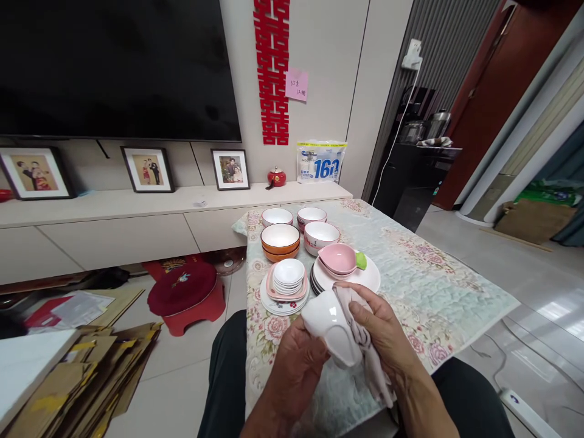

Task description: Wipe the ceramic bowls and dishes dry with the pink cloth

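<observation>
A glossy white bowl (329, 325) is tilted on its side above the front of the table, its underside toward me. My left hand (298, 356) grips its left edge with thumb and fingers. On the opposite side my right hand (376, 322) presses a greyish-pink cloth (358, 322) against the bowl, and the cloth's end hangs below. Just beyond lie a stack of small white dishes (289, 272) on pink square plates (271, 292), and a pink strawberry-shaped bowl (338, 258) with a green leaf handle on white plates (371, 277).
Orange bowls (280, 240) and patterned white bowls (322, 234) stand farther back on the floral tablecloth (410, 249). A low cabinet (182, 207) runs behind. Left of the table are a red stool (187, 298) and flattened cardboard (77, 377); a power strip (524, 407) lies at right.
</observation>
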Action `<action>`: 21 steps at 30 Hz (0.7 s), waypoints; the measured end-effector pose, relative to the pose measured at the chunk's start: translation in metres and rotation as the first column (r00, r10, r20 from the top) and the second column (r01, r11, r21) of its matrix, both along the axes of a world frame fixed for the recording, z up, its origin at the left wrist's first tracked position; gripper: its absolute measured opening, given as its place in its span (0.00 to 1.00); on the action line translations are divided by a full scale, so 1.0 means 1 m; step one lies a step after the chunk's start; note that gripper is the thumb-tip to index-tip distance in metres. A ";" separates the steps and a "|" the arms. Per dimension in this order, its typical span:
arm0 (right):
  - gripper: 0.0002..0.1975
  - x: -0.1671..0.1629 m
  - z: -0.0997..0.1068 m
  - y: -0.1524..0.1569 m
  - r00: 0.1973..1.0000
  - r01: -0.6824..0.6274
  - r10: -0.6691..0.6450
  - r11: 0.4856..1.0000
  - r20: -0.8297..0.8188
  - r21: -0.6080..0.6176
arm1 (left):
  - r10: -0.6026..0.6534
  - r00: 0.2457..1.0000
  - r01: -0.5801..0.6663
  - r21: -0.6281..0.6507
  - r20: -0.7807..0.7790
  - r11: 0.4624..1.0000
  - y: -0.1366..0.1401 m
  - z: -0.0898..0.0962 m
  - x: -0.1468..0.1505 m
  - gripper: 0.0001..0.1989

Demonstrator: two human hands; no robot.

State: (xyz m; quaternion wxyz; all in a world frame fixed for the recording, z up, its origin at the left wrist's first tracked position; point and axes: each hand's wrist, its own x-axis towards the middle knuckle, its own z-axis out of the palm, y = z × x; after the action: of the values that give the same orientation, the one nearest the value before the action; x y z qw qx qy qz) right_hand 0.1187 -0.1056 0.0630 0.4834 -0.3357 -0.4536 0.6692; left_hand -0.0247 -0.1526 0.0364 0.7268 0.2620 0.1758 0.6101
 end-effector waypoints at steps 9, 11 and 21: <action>0.22 -0.006 -0.015 0.004 0.892 0.090 -0.248 0.917 0.378 0.389 | 0.167 0.986 -0.167 -0.058 0.002 0.984 0.000 0.009 -0.008 0.29; 0.23 -0.011 -0.028 0.000 0.863 0.144 -0.304 0.913 0.404 0.381 | 0.258 0.966 -0.255 -0.087 0.021 0.963 0.000 0.010 -0.009 0.32; 0.21 -0.031 -0.037 -0.023 0.635 0.171 -0.705 0.527 0.316 0.832 | 0.326 0.945 -0.323 -0.073 0.025 0.943 -0.005 0.008 0.011 0.34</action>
State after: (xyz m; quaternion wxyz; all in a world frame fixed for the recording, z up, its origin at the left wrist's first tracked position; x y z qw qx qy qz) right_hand 0.0881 -0.1283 0.0259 0.5578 -0.4201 -0.7062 0.1165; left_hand -0.0134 -0.1572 0.0446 0.6280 0.1932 0.2239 0.7199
